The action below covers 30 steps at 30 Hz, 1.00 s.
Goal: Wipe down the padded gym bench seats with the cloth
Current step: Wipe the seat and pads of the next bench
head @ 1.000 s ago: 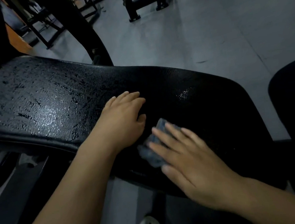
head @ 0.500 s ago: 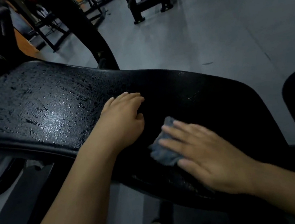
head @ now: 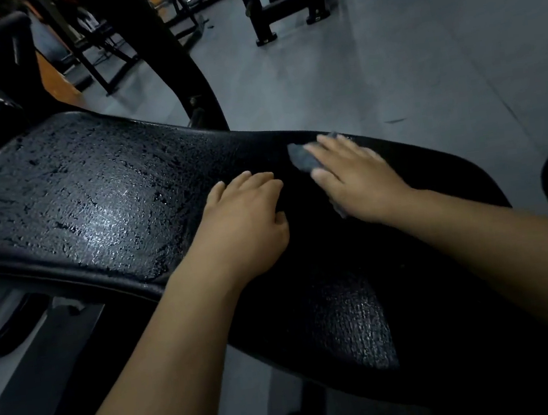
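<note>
Moved from the near edge, the cloth is now pressed flat-fingered by the right hand at the seat's far edge. The left hand is rested beside it, relaxed, empty; bare seat is left open leftward.

Left of the left hand the bench pad lies open; a black frame post rises behind.

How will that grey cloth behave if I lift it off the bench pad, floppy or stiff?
The cloth looks floppy: it bunches unevenly under the right hand. Probably light, since that flat hand alone pins it. It may cling slightly, as the bench pad looks wet.
</note>
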{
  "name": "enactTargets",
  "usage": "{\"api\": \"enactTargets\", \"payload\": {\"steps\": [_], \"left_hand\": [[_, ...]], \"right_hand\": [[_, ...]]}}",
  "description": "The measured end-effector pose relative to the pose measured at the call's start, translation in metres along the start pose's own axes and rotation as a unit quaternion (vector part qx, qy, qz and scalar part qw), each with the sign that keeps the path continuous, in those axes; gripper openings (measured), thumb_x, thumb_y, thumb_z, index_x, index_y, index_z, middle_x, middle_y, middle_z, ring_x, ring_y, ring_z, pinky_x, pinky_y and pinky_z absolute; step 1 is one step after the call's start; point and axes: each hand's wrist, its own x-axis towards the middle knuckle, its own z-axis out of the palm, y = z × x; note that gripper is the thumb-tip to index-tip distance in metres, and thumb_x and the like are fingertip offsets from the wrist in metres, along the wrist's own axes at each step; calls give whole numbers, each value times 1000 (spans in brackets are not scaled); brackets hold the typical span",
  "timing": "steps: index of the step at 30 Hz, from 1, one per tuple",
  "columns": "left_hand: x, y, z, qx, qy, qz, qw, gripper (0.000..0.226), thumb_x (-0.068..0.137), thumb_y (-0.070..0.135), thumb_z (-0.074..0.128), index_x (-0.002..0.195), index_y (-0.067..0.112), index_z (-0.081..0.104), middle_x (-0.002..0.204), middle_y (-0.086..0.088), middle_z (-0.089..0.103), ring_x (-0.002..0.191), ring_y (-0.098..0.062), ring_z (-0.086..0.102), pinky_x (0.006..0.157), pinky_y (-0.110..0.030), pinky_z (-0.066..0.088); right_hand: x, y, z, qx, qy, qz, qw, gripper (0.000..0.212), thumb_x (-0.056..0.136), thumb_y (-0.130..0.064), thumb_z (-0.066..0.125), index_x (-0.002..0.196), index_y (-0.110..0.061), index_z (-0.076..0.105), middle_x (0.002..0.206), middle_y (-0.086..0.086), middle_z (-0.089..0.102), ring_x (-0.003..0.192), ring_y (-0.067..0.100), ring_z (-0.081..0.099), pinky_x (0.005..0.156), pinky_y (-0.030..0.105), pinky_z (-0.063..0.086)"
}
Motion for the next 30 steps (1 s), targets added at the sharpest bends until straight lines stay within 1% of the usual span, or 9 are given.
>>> {"api": "enactTargets", "payload": {"steps": [2, 8, 11, 14, 18, 20, 23, 26, 30], "left_hand": [[-1, -2, 1, -5, 0, 3, 1000, 56, 95, 26, 47, 151, 25, 37, 162, 9, 25, 151, -14, 14, 124, -39, 6], [-1, -22, -5, -21, 37, -8, 999, 55, 93, 30, 51, 146, 16, 48, 158, 0, 36, 148, -19, 26, 122, -31, 16], [-5, -20, 1, 5, 74, -14, 997, 59, 90, 39, 40, 143, 17, 50, 156, 0, 40, 147, -19, 29, 122, -36, 20], [-8, -14, 5, 26, 93, -9, 995, 61, 85, 39, 35, 137, 16, 56, 152, -3, 46, 145, -23, 34, 120, -41, 25], [-10, -11, 8, 42, 114, -15, 993, 56, 85, 36, 36, 131, 14, 60, 147, -4, 51, 141, -24, 40, 118, -41, 29], [-11, -8, 9, 47, 118, -21, 992, 54, 85, 35, 37, 129, 15, 61, 145, -3, 53, 139, -23, 42, 117, -41, 30], [-11, -2, 6, 57, 116, -42, 991, 52, 85, 36, 38, 128, 18, 61, 146, 0, 52, 140, -20, 41, 118, -46, 27], [-12, 3, 6, 67, 102, -64, 990, 53, 85, 38, 36, 128, 20, 60, 148, 2, 50, 141, -19, 38, 118, -52, 24], [-12, 1, 6, 66, 101, -71, 990, 56, 82, 36, 34, 126, 16, 61, 143, -1, 54, 137, -21, 43, 117, -53, 28]], "right_hand": [[21, -28, 5, -5, 8, 38, 999, 57, 104, -50, 27, 158, -32, 21, 168, -2, 12, 154, 23, 7, 121, 43, 10], [-43, -9, -1, 30, -5, -152, 988, 66, 96, -57, 16, 157, -34, 26, 165, -12, 16, 153, 10, 7, 120, 27, 5], [3, 18, -2, 12, -1, -59, 998, 65, 96, -57, 20, 156, -32, 28, 165, -3, 21, 153, 17, 14, 121, 33, 10], [38, -12, 9, -8, 25, 63, 998, 55, 103, -46, 30, 156, -29, 25, 166, 0, 19, 153, 23, 13, 120, 43, 12], [-9, -26, 4, 32, -3, -81, 996, 62, 100, -55, 21, 158, -33, 20, 166, -10, 11, 154, 13, 3, 122, 37, 5], [-26, -1, -4, 33, -18, -153, 988, 68, 95, -62, 17, 157, -34, 25, 165, -11, 16, 153, 11, 7, 124, 36, 9], [18, 25, -5, 18, -6, -83, 996, 63, 101, -62, 24, 156, -31, 29, 165, -2, 24, 153, 18, 17, 123, 42, 16], [65, -10, 8, 3, 20, -9, 1000, 56, 102, -56, 25, 152, -31, 30, 161, 0, 30, 149, 24, 24, 118, 47, 20], [29, -38, 9, 10, -6, -115, 993, 64, 99, -58, 15, 158, -33, 18, 168, -4, 11, 154, 19, 6, 122, 42, 5]]}}
